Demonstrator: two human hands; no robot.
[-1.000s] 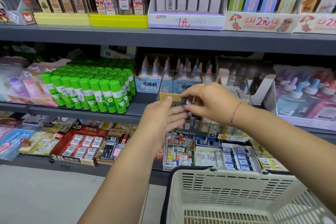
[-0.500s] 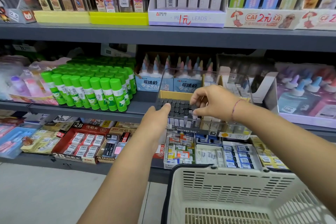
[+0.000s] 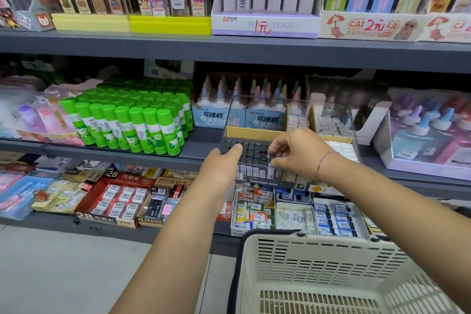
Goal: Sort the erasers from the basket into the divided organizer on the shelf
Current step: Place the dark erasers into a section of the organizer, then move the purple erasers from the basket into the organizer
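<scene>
Erasers (image 3: pixel 251 150), the black ones, are standing packed in rows in the left compartment of the clear organizer (image 3: pixel 265 182) in your head view, and you are reaching into it with both hands, aren't you?

Yes, you are. That organizer is sitting at the front edge of the middle shelf (image 3: pixel 201 146), just right of the green glue sticks (image 3: pixel 132 125), and white erasers (image 3: pixel 341 148) are lying in its right compartment.

And your left hand (image 3: pixel 221 163), how is it lying?

It is lying released, fingers straight, with the fingertips resting on the left end of the black rows.

Your right hand (image 3: pixel 298 153), with a red thread (image 3: pixel 322 163) round the wrist, is bending its fingers down onto the right end of the same rows.

Agreed, but whether you are pinching an eraser there I cannot tell, because your own knuckles are hiding the fingertips.

The cream basket (image 3: pixel 318 250) is sitting low at the right, beneath your right forearm, in front of the bottom shelf.
</scene>
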